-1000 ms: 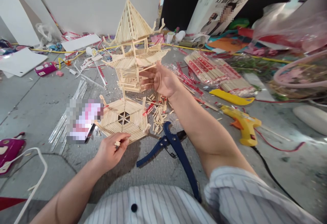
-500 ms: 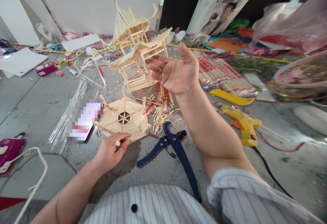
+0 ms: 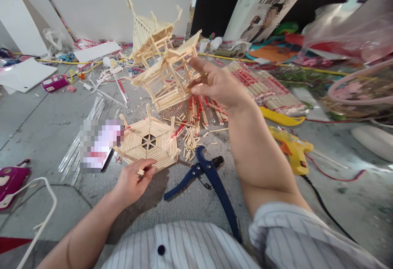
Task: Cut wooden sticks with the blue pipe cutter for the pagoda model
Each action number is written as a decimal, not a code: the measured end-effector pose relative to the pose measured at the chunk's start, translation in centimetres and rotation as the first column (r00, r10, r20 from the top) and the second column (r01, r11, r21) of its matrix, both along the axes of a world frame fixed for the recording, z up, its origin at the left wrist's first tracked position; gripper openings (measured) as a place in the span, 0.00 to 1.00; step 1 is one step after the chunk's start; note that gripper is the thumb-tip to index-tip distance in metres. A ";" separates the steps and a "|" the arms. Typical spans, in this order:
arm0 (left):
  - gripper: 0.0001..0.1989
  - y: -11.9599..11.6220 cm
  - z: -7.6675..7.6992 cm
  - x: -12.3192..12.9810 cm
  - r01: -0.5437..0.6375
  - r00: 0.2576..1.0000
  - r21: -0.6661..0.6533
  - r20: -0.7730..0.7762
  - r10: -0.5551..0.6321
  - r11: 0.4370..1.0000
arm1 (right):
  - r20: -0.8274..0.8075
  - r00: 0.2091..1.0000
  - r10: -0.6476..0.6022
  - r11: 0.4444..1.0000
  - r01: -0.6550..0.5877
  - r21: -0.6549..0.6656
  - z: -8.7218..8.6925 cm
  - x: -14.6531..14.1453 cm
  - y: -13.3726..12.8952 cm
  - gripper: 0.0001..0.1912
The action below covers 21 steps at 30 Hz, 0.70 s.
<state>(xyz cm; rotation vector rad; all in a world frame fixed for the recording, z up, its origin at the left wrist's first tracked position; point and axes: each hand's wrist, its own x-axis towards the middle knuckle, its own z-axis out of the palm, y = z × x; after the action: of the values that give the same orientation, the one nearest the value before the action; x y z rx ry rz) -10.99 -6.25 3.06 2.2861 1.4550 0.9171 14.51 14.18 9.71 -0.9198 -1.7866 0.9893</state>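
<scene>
My left hand (image 3: pixel 135 181) is closed at the near edge of a hexagonal lattice panel (image 3: pixel 159 158) made of wooden sticks, with short posts at its corners. A pale stick end shows between the fingers, seemingly a corner post. My right hand (image 3: pixel 211 82) reaches forward, its thumb and fingers bent around the lower right corner of a two-tiered pavilion model (image 3: pixel 167 66) built from sticks. That model leans, and the fingers partly cover its right side. Between my forearms a blue pipe cutter (image 3: pixel 211 175) lies spread on the floor.
Cut stick pieces (image 3: pixel 192 140) and red-labelled chopsticks lie right of the panel. A phone (image 3: pixel 102 146) and clear glue sticks (image 3: pixel 93 111) are at left. At right are a yellow glue gun (image 3: pixel 291 148), a yellow piece (image 3: pixel 281 116) and packed chopsticks (image 3: pixel 265 89).
My right hand has turned from palm-up and spread to palm-down, with its fingers bent around the pavilion model's corner. The model's top has shifted left and down. My left hand stays put.
</scene>
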 end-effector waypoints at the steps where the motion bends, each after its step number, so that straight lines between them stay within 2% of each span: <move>1: 0.07 0.0 0.0 0.0 0.002 1.000 0.001 0.001 -0.002 1.000 | 0.110 0.994 0.022 0.997 -0.029 0.067 -0.2 0.2 0.2 0.35; 2: 0.07 0.0 0.0 0.0 0.003 1.000 0.001 0.002 -0.003 1.000 | 0.220 0.975 0.019 0.990 -0.049 0.132 -0.4 0.3 0.4 0.35; 4: 0.07 0.0 -0.1 -0.1 0.004 1.000 -0.002 0.003 -0.004 1.000 | 0.390 0.917 -0.078 0.961 -0.035 0.276 -0.9 0.2 0.7 0.36; 7: 0.07 0.0 -0.2 -0.1 -0.002 1.000 -0.010 0.001 0.002 1.000 | 0.462 0.827 -0.322 0.879 0.079 0.471 -1.8 -0.4 1.2 0.33; 9: 0.07 0.1 -0.1 -0.1 0.002 1.000 -0.016 0.001 -0.002 1.000 | 0.458 0.782 -0.423 0.834 0.139 0.534 -2.5 -0.9 1.5 0.29; 12: 0.07 0.0 0.1 -0.1 0.003 1.000 -0.016 -0.006 -0.003 1.000 | 0.431 0.763 -0.482 0.793 0.171 0.585 -3.5 -1.4 1.9 0.25; 15: 0.07 -0.1 0.3 0.0 0.002 1.000 -0.014 -0.010 -0.002 1.000 | 0.360 0.791 -0.494 0.760 0.191 0.621 -4.4 -1.4 2.6 0.23; 18: 0.07 -0.1 0.4 0.0 0.008 1.000 -0.022 -0.008 -0.008 1.000 | 0.232 0.822 -0.520 0.733 0.290 0.615 -5.5 -1.2 3.7 0.21; 21: 0.08 0.0 0.3 0.0 0.011 1.000 -0.035 -0.010 -0.012 0.999 | 0.104 0.857 -0.504 0.747 0.373 0.550 -6.8 -1.0 5.0 0.23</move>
<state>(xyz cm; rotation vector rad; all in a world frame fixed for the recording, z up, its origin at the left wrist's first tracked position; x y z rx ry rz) -10.97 -6.25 3.37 2.2752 1.4487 0.8718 13.46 19.16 2.88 -1.0752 -1.7771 0.0703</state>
